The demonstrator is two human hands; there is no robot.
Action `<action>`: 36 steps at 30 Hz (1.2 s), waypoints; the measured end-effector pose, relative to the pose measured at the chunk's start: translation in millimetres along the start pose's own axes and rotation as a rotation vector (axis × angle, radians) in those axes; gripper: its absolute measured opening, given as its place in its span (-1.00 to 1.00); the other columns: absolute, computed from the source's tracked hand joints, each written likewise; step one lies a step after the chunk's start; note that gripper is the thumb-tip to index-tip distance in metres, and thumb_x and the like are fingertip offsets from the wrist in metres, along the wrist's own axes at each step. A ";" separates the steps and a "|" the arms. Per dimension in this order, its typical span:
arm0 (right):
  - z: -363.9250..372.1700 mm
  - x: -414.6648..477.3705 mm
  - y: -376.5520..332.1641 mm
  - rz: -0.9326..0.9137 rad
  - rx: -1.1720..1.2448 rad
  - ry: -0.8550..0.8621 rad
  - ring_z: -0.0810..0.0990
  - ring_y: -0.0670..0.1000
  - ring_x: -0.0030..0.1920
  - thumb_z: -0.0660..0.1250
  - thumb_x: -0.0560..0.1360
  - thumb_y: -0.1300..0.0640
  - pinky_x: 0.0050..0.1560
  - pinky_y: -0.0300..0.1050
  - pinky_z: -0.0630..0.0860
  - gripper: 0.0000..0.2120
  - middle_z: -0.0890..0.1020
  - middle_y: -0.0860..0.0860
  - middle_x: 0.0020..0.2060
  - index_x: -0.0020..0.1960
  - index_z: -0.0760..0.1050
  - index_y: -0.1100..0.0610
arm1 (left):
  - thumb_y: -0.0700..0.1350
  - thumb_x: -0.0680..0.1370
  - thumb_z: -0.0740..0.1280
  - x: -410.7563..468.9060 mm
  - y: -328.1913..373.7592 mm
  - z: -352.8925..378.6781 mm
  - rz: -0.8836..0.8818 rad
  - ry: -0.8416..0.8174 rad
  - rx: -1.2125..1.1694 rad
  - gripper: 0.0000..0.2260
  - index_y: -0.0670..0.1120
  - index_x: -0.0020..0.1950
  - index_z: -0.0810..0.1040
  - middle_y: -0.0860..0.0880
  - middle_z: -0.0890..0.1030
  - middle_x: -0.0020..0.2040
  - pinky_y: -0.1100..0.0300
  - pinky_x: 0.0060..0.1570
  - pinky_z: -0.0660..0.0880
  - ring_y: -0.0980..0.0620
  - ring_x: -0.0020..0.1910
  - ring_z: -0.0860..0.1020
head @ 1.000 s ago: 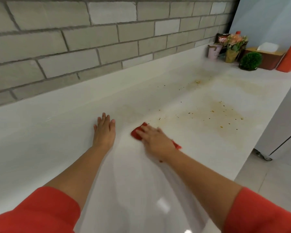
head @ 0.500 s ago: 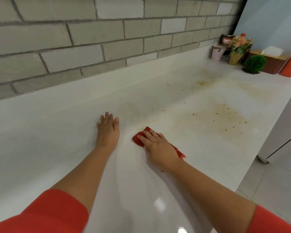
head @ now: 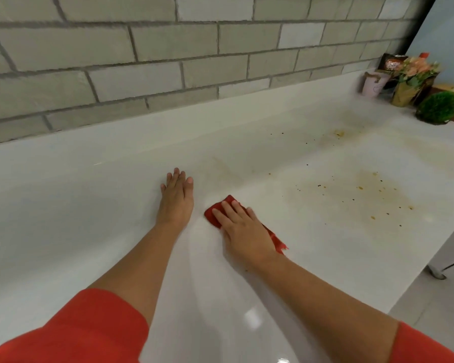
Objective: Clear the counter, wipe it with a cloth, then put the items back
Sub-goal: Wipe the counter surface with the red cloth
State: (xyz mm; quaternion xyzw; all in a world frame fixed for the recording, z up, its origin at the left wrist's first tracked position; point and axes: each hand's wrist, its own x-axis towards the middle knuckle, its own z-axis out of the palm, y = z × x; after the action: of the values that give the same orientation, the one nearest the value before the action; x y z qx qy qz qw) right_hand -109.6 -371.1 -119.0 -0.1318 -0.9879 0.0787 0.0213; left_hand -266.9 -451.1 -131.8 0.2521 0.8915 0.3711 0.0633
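Observation:
My right hand (head: 243,229) presses flat on a red cloth (head: 216,210) on the white counter (head: 63,205); the cloth shows at the fingertips and behind the wrist. My left hand (head: 176,197) lies flat and open on the counter just left of the cloth, fingers together, holding nothing. Brown stains and dark specks (head: 372,195) mark the counter to the right of the cloth, with a smaller yellow spot (head: 339,133) farther back.
At the far right end stand a pink cup (head: 374,83), a flower pot (head: 412,79), a dark snack packet (head: 391,64) and a round green plant (head: 439,107). A grey brick wall runs behind. The counter's front edge drops to a tiled floor (head: 435,305) at right.
My right hand and the cloth slid slightly toward me and to the left. The left hand stayed put. The view has shifted a little to the left.

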 end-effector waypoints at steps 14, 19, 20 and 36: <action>-4.4 6.3 30.6 0.216 -0.034 0.007 -0.16 0.08 0.54 -0.07 0.62 0.13 0.51 0.00 -0.18 -0.47 -0.11 0.07 0.54 0.55 -0.13 0.06 | 0.03 0.66 -0.12 -3.4 -0.3 -2.7 -0.035 0.066 -0.125 -0.54 -0.10 0.53 0.07 0.04 0.00 0.56 0.25 0.46 -0.23 0.16 0.53 -0.09; 4.4 51.6 -6.3 -0.047 0.024 -0.011 -0.13 0.06 0.54 -0.02 0.60 0.15 0.51 -0.02 -0.18 -0.46 -0.07 0.05 0.55 0.55 -0.07 0.05 | 0.04 0.66 -0.13 -4.5 1.7 -4.6 -0.062 0.084 -0.152 -0.54 -0.08 0.54 0.06 0.06 0.00 0.56 0.25 0.48 -0.21 0.17 0.52 -0.08; 5.4 70.1 -4.0 -0.070 0.040 -0.019 -0.12 0.05 0.55 -0.02 0.61 0.15 0.51 -0.02 -0.17 -0.48 -0.05 0.05 0.55 0.55 -0.04 0.04 | 0.04 0.66 -0.13 -5.2 1.8 -5.3 -0.068 0.094 -0.163 -0.54 -0.07 0.54 0.07 0.06 0.01 0.56 0.25 0.48 -0.21 0.18 0.52 -0.08; 2.2 78.1 -4.3 -0.149 0.029 -0.011 -0.13 0.09 0.54 0.00 0.57 0.18 0.51 -0.01 -0.20 -0.43 -0.06 0.10 0.54 0.55 -0.07 0.08 | 0.05 0.65 -0.11 -8.1 8.4 -7.8 -0.099 0.171 -0.229 -0.55 -0.02 0.54 0.03 0.11 -0.02 0.55 0.27 0.47 -0.24 0.22 0.51 -0.12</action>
State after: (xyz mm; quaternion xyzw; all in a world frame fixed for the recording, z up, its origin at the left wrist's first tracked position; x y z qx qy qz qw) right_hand -186.2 -355.0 -118.8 -0.0572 -0.9939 0.0917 0.0234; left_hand -258.8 -455.1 -120.9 0.1665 0.8567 0.4869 0.0339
